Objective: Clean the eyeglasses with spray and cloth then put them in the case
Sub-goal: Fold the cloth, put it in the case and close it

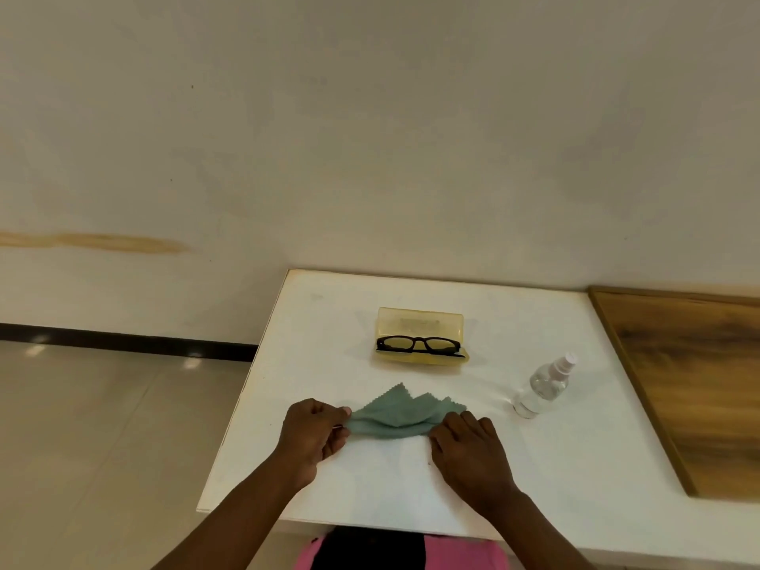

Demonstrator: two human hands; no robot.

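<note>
Low in the middle of the frame, from the single head view, a person's two hands hold a grey-green cloth [405, 413] on a white table [329, 322]. Left hand [314, 431] pinches the cloth's left end between thumb and curled fingers. Right hand [469, 444] lies knuckles up at the cloth's right end, fingers curled over the edge; whether it pinches the cloth or only presses it down, I cannot tell. Between the hands the cloth is folded over itself, with two or three zigzag-cut corners pointing toward the top of the frame.

Above the cloth, centre frame and apart from it, a yellow see-through case [421, 337] lies open, lid raised at the back. Dark-framed glasses [419, 345] sit inside the lower half, arms folded as far as I can tell. Right of the cloth, near the right hand but not touching it, a small clear spray bottle [545, 384] with a pale nozzle stands or leans; the wide lens makes it hard to say which. A wooden board [699, 384] lies along the right edge.

Judging by this layout, the cleaning looks finished and the glasses already stowed, so the step in hand seems to be folding the cloth. Next would likely be laying the cloth down and closing the lid, which calls for a free hand and care not to pinch the frame.
</note>
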